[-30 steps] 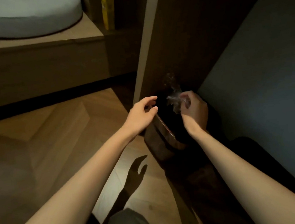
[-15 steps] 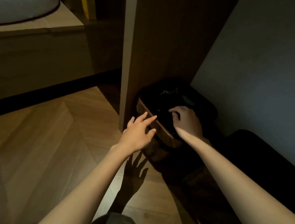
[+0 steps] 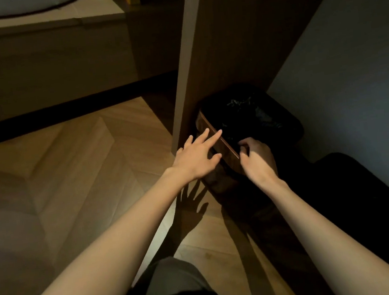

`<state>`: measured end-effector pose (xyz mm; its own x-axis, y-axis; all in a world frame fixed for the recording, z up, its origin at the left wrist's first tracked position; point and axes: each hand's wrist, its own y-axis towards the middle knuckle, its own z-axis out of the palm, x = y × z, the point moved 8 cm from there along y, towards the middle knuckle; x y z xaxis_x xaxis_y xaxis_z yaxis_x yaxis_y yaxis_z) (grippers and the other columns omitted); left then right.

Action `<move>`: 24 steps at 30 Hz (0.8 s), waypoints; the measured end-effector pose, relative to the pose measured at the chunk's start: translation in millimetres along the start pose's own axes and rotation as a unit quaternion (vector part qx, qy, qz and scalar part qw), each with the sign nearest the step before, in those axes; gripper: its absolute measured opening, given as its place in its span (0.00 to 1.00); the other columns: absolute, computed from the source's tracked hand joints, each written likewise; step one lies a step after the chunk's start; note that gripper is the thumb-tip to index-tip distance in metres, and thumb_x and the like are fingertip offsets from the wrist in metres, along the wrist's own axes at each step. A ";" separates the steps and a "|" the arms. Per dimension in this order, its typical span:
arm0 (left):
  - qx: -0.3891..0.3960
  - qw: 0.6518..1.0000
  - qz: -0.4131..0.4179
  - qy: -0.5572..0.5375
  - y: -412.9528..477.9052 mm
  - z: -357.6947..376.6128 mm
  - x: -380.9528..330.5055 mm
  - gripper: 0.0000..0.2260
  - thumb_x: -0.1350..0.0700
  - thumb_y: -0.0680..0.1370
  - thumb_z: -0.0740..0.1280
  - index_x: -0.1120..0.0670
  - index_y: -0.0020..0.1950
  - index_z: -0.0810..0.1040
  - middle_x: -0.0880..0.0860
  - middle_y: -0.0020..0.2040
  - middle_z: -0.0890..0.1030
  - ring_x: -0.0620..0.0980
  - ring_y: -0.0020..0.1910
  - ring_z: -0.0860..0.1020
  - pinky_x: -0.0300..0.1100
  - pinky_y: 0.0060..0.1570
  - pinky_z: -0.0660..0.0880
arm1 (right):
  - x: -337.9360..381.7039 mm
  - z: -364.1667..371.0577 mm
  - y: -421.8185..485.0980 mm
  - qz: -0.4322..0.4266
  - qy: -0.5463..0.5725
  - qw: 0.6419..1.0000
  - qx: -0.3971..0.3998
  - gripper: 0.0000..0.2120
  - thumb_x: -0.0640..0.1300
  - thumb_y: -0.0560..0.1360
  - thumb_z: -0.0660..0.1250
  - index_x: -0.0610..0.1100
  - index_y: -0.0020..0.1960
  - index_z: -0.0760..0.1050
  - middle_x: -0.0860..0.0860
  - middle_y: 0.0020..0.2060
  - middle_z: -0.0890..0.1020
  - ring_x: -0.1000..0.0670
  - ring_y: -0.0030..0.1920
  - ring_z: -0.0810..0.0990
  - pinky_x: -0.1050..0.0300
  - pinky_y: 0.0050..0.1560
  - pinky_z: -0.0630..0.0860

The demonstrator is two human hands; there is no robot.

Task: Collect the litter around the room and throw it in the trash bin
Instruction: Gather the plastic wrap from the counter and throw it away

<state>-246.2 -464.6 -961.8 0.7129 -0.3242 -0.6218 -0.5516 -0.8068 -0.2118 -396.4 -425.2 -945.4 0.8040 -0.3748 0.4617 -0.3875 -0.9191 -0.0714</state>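
**Both hands at the trash bin's rim**

Right of centre in the frame, the trash bin (image 3: pixel 247 126) stands in a dark nook beside a wooden panel (image 3: pixel 224 34). Crumpled clear litter (image 3: pixel 240 102) seems to lie inside its black liner. The left hand (image 3: pixel 196 158) hovers over the rim, grip apart and empty. The right hand (image 3: pixel 256 157) curls at the rim, though whether its grip pinches the liner I cannot tell.
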 end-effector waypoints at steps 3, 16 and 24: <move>-0.041 0.999 -0.015 0.000 -20.9 -34.5 2.2 0.27 0.41 0.79 0.56 0.36 0.75 0.48 0.48 0.78 0.55 0.57 0.76 0.55 0.58 0.69 0.60 | 34.2 -20.8 -14.9 -0.026 0.001 1.000 -0.013 0.14 0.44 0.81 0.56 0.46 0.65 0.73 0.48 0.62 0.76 0.48 0.64 0.73 0.59 0.60 0.68; -0.204 0.966 -0.152 0.040 -200.0 -273.3 -48.9 0.22 0.48 0.81 0.56 0.47 0.75 0.61 0.52 0.68 0.74 0.52 0.65 0.73 0.48 0.59 0.72 | 268.4 -135.9 -91.7 -0.171 0.025 0.977 0.127 0.15 0.47 0.81 0.57 0.48 0.66 0.72 0.52 0.65 0.74 0.53 0.66 0.71 0.58 0.64 0.68; -0.277 0.939 -0.199 0.047 -289.7 -463.7 -130.2 0.23 0.49 0.80 0.58 0.50 0.75 0.60 0.53 0.69 0.72 0.53 0.65 0.71 0.49 0.59 0.73 | 430.6 -290.1 -126.0 -0.271 0.054 0.949 0.150 0.16 0.48 0.81 0.58 0.50 0.68 0.69 0.52 0.65 0.74 0.53 0.65 0.72 0.61 0.61 0.68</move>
<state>21.5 -417.7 -469.8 0.8649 0.0368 -0.5006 0.0580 -0.9980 0.0268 -132.3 -435.5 -481.1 0.7917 0.1629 0.5889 0.2284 -0.9728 -0.0379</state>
